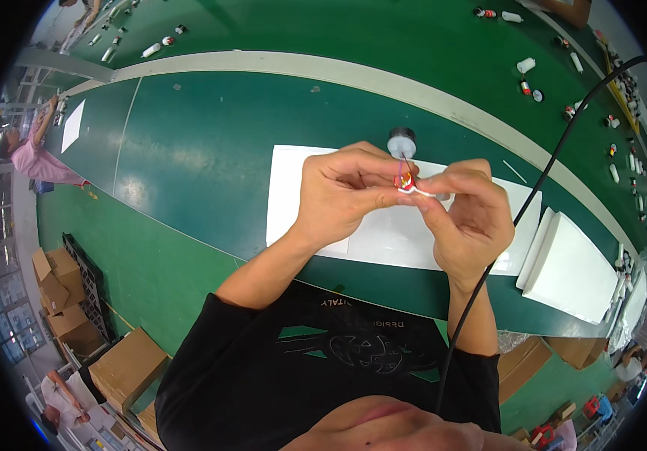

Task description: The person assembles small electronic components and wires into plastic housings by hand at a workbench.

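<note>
- Hands met above a white sheet (316,225) on the green belt (188,150).
- Left hand (338,197) pinched a small red part (404,179).
- Right hand (468,218) gripped its white wire (417,192).
- Round grey piece (401,141) sat just behind.

small red part (404,180) with white wire (418,192)

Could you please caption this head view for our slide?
Both hands, left hand and right hand, pinch a small red part above white sheets.

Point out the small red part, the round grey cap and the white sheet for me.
small red part (404,180), head view, its middle between the fingertips
round grey cap (401,141), head view, its top face
white sheet (286,195), head view, bare left portion
</note>
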`<action>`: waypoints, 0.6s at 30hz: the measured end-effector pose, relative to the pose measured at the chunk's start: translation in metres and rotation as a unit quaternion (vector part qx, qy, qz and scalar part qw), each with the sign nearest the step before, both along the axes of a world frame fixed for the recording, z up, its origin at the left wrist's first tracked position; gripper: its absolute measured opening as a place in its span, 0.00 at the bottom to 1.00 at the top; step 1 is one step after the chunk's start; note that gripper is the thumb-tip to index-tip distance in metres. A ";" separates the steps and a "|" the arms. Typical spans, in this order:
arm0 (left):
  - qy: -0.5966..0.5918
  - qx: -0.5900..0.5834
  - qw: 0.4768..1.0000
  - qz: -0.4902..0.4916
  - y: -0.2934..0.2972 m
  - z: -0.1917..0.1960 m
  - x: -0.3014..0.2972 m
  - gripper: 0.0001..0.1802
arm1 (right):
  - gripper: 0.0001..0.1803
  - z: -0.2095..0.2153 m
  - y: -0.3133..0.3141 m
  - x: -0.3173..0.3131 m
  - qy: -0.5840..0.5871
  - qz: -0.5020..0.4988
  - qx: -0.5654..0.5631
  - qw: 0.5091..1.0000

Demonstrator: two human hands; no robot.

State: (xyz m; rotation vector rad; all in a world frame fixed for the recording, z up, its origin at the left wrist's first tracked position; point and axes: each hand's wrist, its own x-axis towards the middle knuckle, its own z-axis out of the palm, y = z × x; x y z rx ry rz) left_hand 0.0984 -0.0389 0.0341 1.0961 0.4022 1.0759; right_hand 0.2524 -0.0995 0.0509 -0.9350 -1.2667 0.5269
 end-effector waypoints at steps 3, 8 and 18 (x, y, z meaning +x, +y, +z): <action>0.043 0.014 0.999 -0.014 -0.002 0.002 -0.004 0.15 | 0.23 0.002 -0.003 0.002 0.011 0.030 -0.005 0.999; 0.046 0.029 0.998 -0.016 0.005 0.007 -0.008 0.15 | 0.24 0.000 -0.003 -0.004 0.060 0.035 -0.044 0.997; 0.091 0.115 0.983 -0.113 0.001 0.028 -0.017 0.14 | 0.15 0.016 -0.012 0.000 0.415 0.271 -0.280 0.822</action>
